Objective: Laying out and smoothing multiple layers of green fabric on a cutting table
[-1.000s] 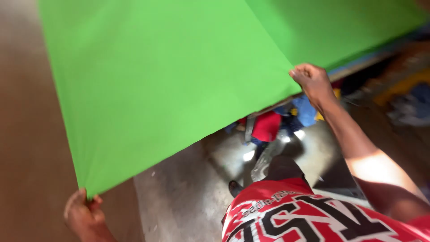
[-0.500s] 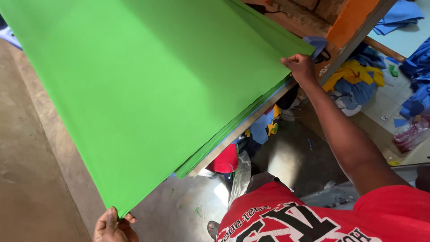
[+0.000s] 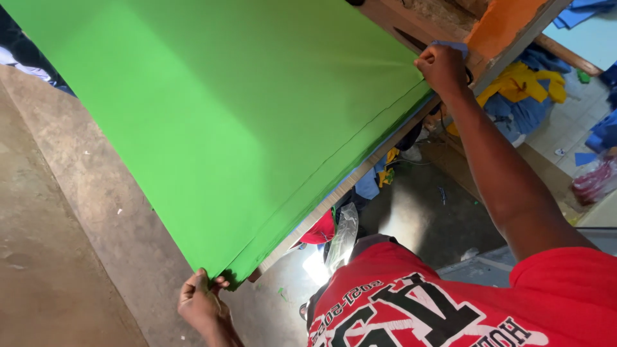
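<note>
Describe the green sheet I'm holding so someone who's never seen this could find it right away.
It covers the long wooden table on the concrete floor: one big bright green sheet, stretched flat. The left hand pinches its near corner, the right hand its far corner. Other cloth lies crumpled in yellow and blue; this is plain and smooth.

The one head-worn camera is looking steeply down and slightly forward from close over the person's own red shirt [image 3: 450, 308], taking in the green fabric sheet [image 3: 225, 115], the table edge [image 3: 360, 173] and the concrete floor [image 3: 58, 257] beneath.
</note>
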